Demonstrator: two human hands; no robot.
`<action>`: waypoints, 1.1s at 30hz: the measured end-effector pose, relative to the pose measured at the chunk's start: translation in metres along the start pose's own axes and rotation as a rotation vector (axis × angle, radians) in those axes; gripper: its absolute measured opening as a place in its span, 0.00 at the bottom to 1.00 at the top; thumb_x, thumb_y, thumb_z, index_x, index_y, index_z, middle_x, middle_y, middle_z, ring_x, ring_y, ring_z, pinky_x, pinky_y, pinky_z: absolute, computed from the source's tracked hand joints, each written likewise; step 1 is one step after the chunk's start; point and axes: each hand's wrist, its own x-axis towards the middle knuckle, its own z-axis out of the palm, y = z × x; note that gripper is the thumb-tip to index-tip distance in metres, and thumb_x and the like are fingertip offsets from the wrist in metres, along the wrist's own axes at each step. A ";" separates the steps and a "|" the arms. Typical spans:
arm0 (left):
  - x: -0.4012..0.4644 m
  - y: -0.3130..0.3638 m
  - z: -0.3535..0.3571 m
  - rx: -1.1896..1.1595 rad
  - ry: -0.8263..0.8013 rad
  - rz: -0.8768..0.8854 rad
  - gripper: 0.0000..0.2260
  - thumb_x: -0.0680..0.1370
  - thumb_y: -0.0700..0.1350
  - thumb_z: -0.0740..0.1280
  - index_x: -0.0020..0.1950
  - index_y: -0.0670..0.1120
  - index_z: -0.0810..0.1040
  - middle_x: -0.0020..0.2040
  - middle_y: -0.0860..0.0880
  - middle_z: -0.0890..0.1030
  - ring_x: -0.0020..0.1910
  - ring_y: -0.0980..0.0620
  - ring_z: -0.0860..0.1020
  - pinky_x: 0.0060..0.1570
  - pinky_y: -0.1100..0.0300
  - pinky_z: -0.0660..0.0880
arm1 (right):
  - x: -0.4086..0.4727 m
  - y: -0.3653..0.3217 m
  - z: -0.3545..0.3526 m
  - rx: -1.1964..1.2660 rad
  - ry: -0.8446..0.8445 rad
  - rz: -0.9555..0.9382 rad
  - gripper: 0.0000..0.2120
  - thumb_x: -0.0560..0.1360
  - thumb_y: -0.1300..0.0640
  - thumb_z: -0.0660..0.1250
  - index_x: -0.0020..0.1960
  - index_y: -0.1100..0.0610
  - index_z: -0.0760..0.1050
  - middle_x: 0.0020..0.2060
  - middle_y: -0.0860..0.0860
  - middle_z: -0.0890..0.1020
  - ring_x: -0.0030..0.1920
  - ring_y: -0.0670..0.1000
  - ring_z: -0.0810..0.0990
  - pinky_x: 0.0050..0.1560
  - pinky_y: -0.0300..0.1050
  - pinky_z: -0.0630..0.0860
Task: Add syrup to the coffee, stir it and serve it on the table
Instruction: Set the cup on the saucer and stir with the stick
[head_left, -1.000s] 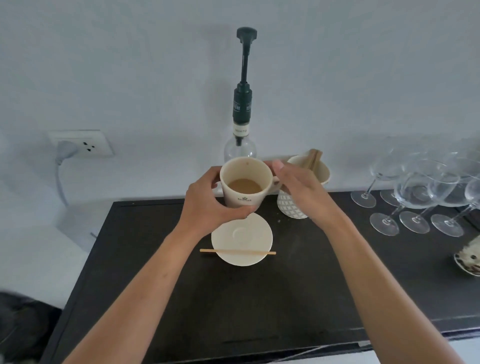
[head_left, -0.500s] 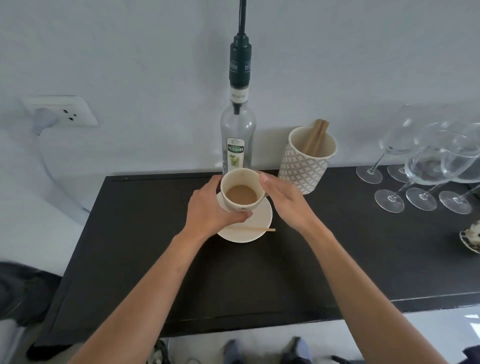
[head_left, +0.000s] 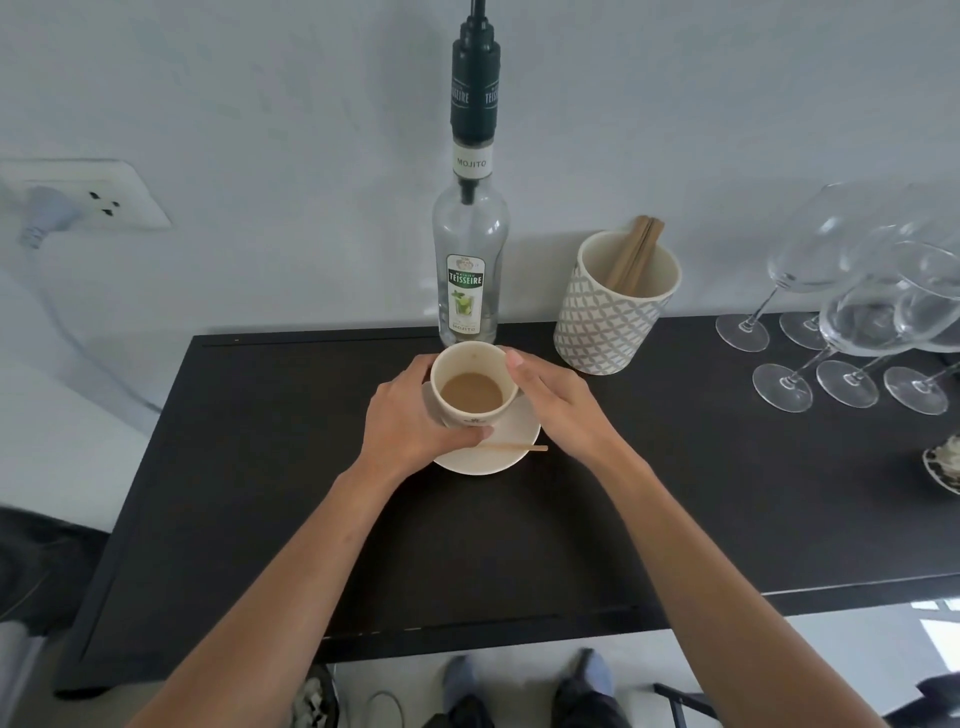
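Observation:
A cream cup of light-brown coffee (head_left: 471, 389) stands on a cream saucer (head_left: 511, 439) on the black table (head_left: 260, 467). My left hand (head_left: 410, 421) grips the cup's left side, thumb across its front. My right hand (head_left: 550, 400) holds the cup's right side, where the handle is hidden by the fingers. A wooden stir stick (head_left: 519, 447) lies across the saucer's near edge. The clear syrup bottle (head_left: 471, 270) with a dark pump stands just behind the cup, by the wall.
A patterned holder (head_left: 608, 322) with wooden sticks stands right of the bottle. Several wine glasses (head_left: 852, 332) crowd the table's right end, with a small dish (head_left: 943, 465) at the edge. A wall socket with a plug (head_left: 78, 200) is at left.
Both hands have lowered the cup from mid-air onto the saucer. The view has tipped down, so the table's near edge and floor show.

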 end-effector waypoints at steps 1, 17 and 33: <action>0.000 0.000 0.000 0.002 0.001 -0.001 0.37 0.57 0.59 0.83 0.63 0.54 0.74 0.50 0.63 0.78 0.52 0.59 0.78 0.54 0.57 0.76 | 0.000 0.000 0.000 0.002 -0.001 0.002 0.14 0.85 0.43 0.59 0.65 0.38 0.80 0.60 0.31 0.82 0.67 0.34 0.75 0.72 0.41 0.68; 0.000 -0.001 0.003 0.023 -0.022 -0.038 0.37 0.57 0.58 0.83 0.62 0.56 0.73 0.48 0.65 0.77 0.52 0.59 0.77 0.53 0.57 0.75 | -0.024 0.014 -0.009 -0.304 0.261 -0.014 0.16 0.81 0.43 0.66 0.65 0.48 0.79 0.61 0.40 0.79 0.68 0.44 0.72 0.65 0.40 0.67; -0.006 0.004 -0.005 -0.019 -0.091 -0.051 0.45 0.53 0.60 0.84 0.67 0.58 0.71 0.60 0.61 0.77 0.60 0.58 0.74 0.61 0.50 0.74 | -0.053 0.050 -0.006 -0.669 0.250 -0.065 0.06 0.74 0.48 0.76 0.45 0.51 0.86 0.71 0.54 0.77 0.80 0.62 0.61 0.78 0.60 0.41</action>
